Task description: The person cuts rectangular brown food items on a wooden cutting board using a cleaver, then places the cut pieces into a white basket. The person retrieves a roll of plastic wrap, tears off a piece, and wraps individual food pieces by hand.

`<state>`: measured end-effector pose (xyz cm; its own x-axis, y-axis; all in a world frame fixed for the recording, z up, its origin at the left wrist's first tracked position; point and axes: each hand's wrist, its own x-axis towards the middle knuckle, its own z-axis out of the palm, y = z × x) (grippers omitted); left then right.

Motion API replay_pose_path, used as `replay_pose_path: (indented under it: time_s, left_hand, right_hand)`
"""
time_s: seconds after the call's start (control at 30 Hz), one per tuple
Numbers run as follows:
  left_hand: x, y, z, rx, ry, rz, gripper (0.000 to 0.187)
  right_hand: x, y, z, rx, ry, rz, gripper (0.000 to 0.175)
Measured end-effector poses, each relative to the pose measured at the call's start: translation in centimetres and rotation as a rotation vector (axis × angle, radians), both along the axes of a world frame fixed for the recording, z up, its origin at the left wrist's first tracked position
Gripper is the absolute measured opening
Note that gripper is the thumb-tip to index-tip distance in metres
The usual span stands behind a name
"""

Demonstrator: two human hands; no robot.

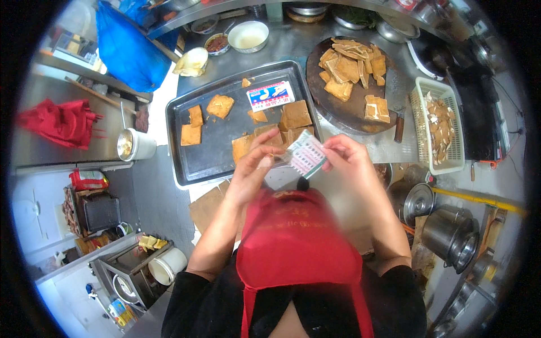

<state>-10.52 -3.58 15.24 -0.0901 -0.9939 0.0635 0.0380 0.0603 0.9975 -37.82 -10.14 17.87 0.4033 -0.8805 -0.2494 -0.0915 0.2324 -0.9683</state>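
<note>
A small printed packet is held up over the near edge of a dark metal tray. My right hand pinches its right side; the fingers of my left hand are at its left corner. Behind them, brown fried tofu slabs lie in the tray's near right corner, with a few pieces farther left. A flat packet with blue and red print rests near the tray's far right side. Whether the held packet is torn cannot be told.
A round chopping board bears piled tofu slices and a wooden-handled cleaver. Right of it stands a plastic basket of sliced pieces. Bowls line the counter's back; a white bucket stands left of the tray.
</note>
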Motion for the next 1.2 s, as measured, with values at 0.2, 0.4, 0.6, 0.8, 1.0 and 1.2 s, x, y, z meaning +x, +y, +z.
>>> replay_pose_path:
  time_s: [0.2, 0.4, 0.6, 0.8, 1.0, 1.2]
  left_hand:
    - [5.2, 0.2, 0.3, 0.221, 0.309, -0.119, 0.031]
    - [11.7, 1.2, 1.2, 0.202, 0.122, -0.164, 0.030]
    - [15.3, 2.2, 3.9, -0.136, -0.154, -0.062, 0.030]
    - [16.0, 2.8, 5.7, -0.285, -0.241, 0.009, 0.025]
    - [16.2, 2.8, 6.5, -0.209, -0.195, -0.090, 0.025]
    - [15.5, 2.1, 3.9, 0.107, 0.283, -0.074, 0.030]
  right_hand:
    - [5.5, 0.0, 2.6, -0.034, -0.043, 0.046, 0.015]
    - [12.4, 1.2, 2.6, -0.073, -0.026, 0.099, 0.006]
    - [18.0, 2.7, 2.9, -0.684, 0.239, 0.013, 0.011]
    - [20.9, 3.4, 4.7, -0.969, 0.265, 0.004, 0.014]
    - [20.3, 3.5, 6.6, -0.678, 0.256, 0.164, 0.011]
    - [19.1, 3.5, 4.9, -0.625, 0.033, 0.038, 0.007]
